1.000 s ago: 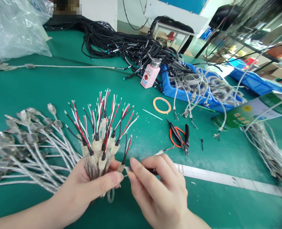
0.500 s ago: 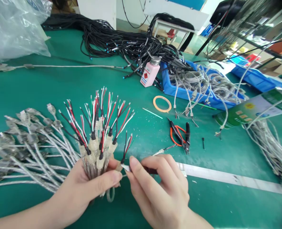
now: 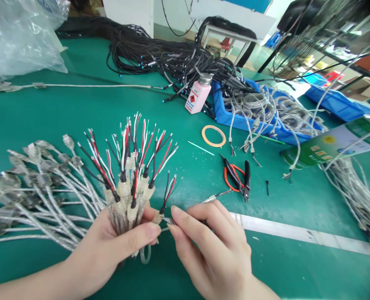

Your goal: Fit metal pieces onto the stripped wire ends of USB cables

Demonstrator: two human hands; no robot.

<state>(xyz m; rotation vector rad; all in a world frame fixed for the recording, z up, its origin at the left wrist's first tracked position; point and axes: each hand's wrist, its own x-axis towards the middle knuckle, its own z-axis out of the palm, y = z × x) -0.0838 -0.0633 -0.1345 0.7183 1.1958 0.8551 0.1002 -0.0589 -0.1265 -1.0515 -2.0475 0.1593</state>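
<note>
My left hand is wrapped round a bundle of clear-jacketed cables. Red, white, black and green wire ends fan upward from their pale moulded ends. Their other ends, with clear plugs, spread over the mat at the left. One cable end stands a little apart, at the right of the bundle. My right hand is closed in a pinch on a slim pointed metal tool, its tip at the base of that cable end. My fingers hide most of the tool.
Orange-and-black cutters and a tape roll lie beyond my right hand. Behind are a pink bottle, a blue bin with coiled cables, and a heap of black cables. A ruler-like strip crosses the green mat.
My right hand has shifted slightly to the right, and the tool tip has drawn back a little from the separate cable end. My left hand keeps its hold on the bundle.
</note>
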